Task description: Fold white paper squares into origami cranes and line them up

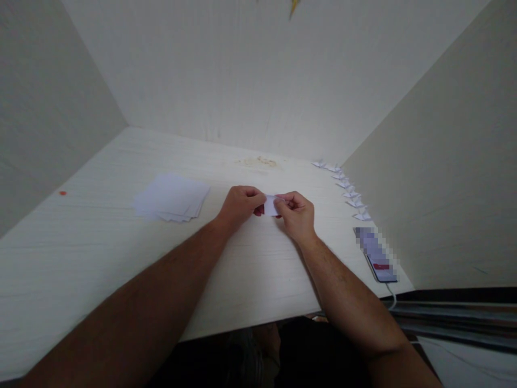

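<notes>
A small white folded paper (271, 206) is held between my two hands, over the middle of the table. My left hand (244, 205) pinches its left edge between thumb and fingers. On the paper's right side, my right hand (298, 214) grips it with the thumb on top and the fingers curled behind. The paper looks roughly rectangular; its fold details are too small to tell.
A fanned stack of white sheets (173, 196) lies on the left of the table (258, 280). Several folded paper figures (348, 186) line the right wall. A phone (375, 256) with a cable lies at the right edge. A small orange spot (62, 193) is far left.
</notes>
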A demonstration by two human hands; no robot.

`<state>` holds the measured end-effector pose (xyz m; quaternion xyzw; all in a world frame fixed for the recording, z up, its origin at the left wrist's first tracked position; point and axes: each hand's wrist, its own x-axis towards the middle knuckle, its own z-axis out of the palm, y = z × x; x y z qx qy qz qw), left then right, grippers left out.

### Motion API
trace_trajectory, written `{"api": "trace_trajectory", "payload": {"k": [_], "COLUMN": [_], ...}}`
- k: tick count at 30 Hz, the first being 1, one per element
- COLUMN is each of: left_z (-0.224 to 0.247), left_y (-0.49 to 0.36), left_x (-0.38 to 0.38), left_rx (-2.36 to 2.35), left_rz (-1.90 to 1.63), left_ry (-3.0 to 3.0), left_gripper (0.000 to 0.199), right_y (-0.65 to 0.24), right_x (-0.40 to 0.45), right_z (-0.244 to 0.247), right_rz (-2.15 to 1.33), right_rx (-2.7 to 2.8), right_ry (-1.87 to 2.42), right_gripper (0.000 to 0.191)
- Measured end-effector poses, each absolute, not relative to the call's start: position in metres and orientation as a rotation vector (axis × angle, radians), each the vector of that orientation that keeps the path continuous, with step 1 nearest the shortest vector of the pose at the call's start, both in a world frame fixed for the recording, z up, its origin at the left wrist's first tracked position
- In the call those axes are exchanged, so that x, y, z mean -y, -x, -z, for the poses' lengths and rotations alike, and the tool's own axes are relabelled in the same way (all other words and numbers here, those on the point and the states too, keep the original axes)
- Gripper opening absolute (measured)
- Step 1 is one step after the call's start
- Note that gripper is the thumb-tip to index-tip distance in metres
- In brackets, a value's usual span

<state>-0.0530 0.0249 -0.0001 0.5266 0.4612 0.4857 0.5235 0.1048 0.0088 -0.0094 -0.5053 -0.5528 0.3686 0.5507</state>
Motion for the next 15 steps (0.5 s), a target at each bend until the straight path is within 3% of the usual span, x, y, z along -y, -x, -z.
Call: {"api": "trace_trajectory", "payload": {"k": [15], "left_z": [-0.0062], "left_y": [0.0501], "left_x": [-0.0224], "left_rx": [-1.152], "left_rz": [-1.182], "left_ry": [-1.239], "left_gripper": [0.011], "right_y": [-0.1057], "right_x": [-0.0104], "right_z": [0.0103], "right_rz": [-0.837], "right_rx": [1.342], "right_ry": [1.131], "right_gripper": [0.018]}}
